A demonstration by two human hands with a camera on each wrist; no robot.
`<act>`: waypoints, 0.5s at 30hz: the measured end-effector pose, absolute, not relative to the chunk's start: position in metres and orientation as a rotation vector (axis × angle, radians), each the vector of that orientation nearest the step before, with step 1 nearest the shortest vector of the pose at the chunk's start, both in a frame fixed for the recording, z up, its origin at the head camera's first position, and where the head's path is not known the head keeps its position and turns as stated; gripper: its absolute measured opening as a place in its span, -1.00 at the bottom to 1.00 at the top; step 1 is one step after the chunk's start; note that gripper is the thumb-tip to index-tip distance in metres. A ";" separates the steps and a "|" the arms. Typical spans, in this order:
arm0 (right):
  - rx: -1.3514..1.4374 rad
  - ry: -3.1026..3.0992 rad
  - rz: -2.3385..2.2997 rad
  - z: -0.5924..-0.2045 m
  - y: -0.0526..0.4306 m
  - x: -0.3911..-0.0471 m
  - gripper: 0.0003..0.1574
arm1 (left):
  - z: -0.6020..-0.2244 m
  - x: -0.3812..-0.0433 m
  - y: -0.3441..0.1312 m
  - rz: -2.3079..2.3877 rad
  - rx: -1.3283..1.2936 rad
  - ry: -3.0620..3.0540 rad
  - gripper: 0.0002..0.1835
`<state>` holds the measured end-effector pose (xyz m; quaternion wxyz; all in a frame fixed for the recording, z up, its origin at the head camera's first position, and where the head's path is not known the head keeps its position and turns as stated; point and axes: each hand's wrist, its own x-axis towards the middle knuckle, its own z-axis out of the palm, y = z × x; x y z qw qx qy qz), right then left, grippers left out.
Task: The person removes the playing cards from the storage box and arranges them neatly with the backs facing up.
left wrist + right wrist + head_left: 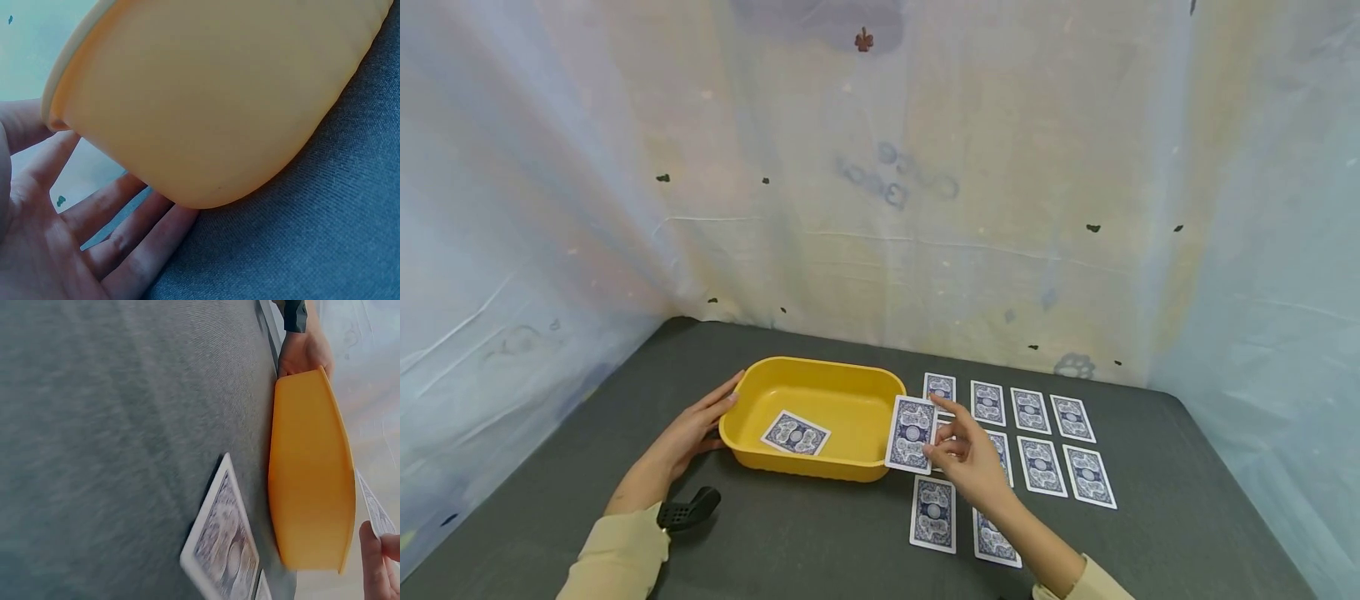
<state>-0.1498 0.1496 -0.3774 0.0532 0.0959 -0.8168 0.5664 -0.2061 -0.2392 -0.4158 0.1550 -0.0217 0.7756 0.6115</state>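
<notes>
Between thumb and fingers, my right hand pinches a playing card by its right side. The card, blue patterned back showing, is raised beside the right end of a yellow plastic basin. My left hand rests against the basin's left end. Its fingers reach out fairly straight along the outer wall in the left wrist view. One face-down card lies inside the basin. From the right wrist view, the pinched card appears near the basin's rim.
Right of the basin, several face-down cards lie in rows, including a near card and a far right card. My right hand hides some of them. Behind the dark table hangs a pale plastic sheet.
</notes>
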 end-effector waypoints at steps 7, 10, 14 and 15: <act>0.239 -2.448 1.731 -0.381 0.173 -0.139 -0.18 | -0.416 -0.206 -0.240 1.752 -0.063 2.224 -0.26; 0.226 -2.429 1.755 -0.383 0.182 -0.134 -0.17 | -0.415 -0.206 -0.239 1.749 -0.072 2.223 -0.26; 0.221 -2.419 1.767 -0.388 0.194 -0.128 -0.17 | -0.415 -0.206 -0.239 1.748 -0.082 2.218 -0.26; 0.245 -2.414 1.763 -0.390 0.198 -0.127 -0.17 | -0.415 -0.206 -0.239 1.749 -0.084 2.217 -0.26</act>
